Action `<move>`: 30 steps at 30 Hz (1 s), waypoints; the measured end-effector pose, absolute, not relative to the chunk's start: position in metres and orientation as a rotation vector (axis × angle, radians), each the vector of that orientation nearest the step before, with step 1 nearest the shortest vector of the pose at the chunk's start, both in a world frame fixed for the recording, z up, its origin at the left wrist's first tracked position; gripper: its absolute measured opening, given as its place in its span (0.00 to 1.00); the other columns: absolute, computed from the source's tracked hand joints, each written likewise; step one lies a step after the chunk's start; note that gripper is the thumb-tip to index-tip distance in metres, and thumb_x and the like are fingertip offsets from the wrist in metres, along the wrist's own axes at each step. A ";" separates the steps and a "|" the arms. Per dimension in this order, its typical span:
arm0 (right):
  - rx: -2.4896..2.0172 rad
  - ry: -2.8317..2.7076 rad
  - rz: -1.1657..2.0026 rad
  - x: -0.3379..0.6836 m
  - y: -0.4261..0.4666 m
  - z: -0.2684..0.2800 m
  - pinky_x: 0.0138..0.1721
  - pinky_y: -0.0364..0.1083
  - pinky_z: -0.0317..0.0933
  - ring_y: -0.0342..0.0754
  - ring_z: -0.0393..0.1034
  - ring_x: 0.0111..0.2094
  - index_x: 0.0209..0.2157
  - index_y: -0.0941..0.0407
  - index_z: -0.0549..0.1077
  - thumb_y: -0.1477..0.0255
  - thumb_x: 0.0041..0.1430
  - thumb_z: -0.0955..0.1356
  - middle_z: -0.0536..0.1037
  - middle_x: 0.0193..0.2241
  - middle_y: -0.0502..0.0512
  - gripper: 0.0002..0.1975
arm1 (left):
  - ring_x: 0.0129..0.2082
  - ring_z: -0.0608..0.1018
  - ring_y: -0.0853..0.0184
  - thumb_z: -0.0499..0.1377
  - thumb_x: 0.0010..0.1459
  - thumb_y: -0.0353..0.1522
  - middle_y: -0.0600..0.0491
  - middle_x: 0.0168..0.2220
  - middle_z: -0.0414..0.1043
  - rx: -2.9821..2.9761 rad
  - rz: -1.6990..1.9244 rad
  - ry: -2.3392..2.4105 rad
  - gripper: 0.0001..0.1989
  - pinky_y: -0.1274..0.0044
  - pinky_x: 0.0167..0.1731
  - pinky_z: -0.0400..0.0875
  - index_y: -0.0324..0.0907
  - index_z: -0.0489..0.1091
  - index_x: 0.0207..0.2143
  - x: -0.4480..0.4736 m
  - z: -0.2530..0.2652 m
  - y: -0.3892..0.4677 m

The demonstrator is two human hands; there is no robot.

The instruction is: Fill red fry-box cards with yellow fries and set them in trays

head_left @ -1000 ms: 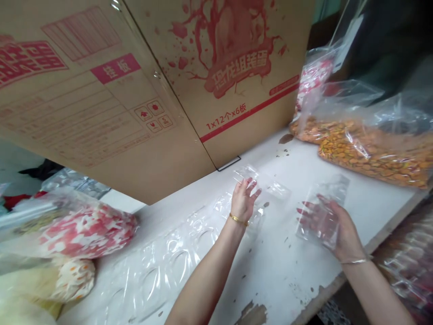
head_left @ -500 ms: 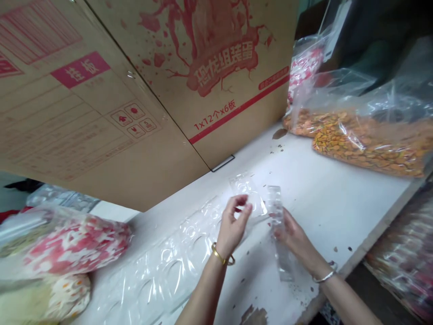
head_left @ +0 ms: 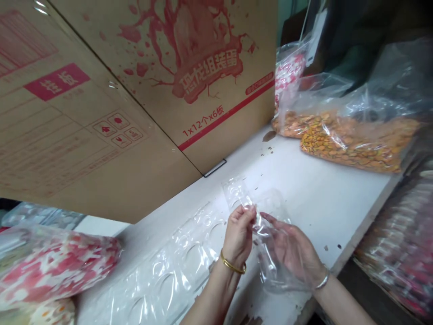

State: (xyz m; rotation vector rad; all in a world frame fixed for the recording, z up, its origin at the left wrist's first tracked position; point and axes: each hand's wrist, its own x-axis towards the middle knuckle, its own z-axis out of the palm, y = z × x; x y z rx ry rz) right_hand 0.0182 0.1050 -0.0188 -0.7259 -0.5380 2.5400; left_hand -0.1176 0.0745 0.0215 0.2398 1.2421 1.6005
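Note:
My left hand (head_left: 238,235), with a gold bangle at the wrist, is closed in a pinch on the edge of a clear plastic blister tray (head_left: 269,264). Behind and beside that tray is my right hand (head_left: 299,253), a silver bangle on its wrist. Its fingers hold the tray from the right side and partly show through the plastic. Just beyond my left hand lies another clear blister tray (head_left: 233,189). A row of overlapping clear trays (head_left: 162,275) with round hollows stretches across the table to the left of my forearm.
A large printed cardboard box (head_left: 142,149) stands along the back of the white table (head_left: 338,207). Bags of orange pieces (head_left: 352,144) sit at the back right. A bag of red-and-white pieces (head_left: 67,262) lies at the left. Stacked plastic-wrapped goods (head_left: 402,243) are beyond the right edge.
My left hand has closed on the tray edge. The tray in my right hand has turned from edge-on to show its broad face, and the hands have come together.

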 end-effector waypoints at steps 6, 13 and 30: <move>-1.128 -0.687 2.017 0.069 0.159 -0.033 0.40 0.53 0.69 0.53 0.71 0.43 0.55 0.44 0.62 0.53 0.51 0.67 0.73 0.45 0.54 0.29 | 0.34 0.74 0.71 0.65 0.50 0.36 0.52 0.36 0.70 0.231 1.725 1.081 0.13 0.78 0.35 0.70 0.39 0.64 0.30 -0.138 -0.001 0.156; -1.384 -1.211 1.549 0.075 0.220 -0.016 0.33 0.46 0.68 0.52 0.69 0.42 0.55 0.46 0.62 0.52 0.43 0.72 0.72 0.43 0.52 0.37 | 0.40 0.76 0.67 0.61 0.54 0.35 0.47 0.45 0.67 0.028 1.674 1.365 0.13 0.76 0.37 0.70 0.42 0.60 0.39 -0.150 -0.058 0.203; -1.083 -1.839 1.622 0.018 0.226 -0.019 0.47 0.53 0.64 0.53 0.67 0.44 0.60 0.49 0.58 0.55 0.48 0.70 0.68 0.51 0.56 0.38 | 0.26 0.66 0.72 0.61 0.53 0.41 0.55 0.23 0.65 0.697 1.575 1.306 0.15 0.79 0.33 0.62 0.39 0.65 0.23 -0.114 0.012 0.166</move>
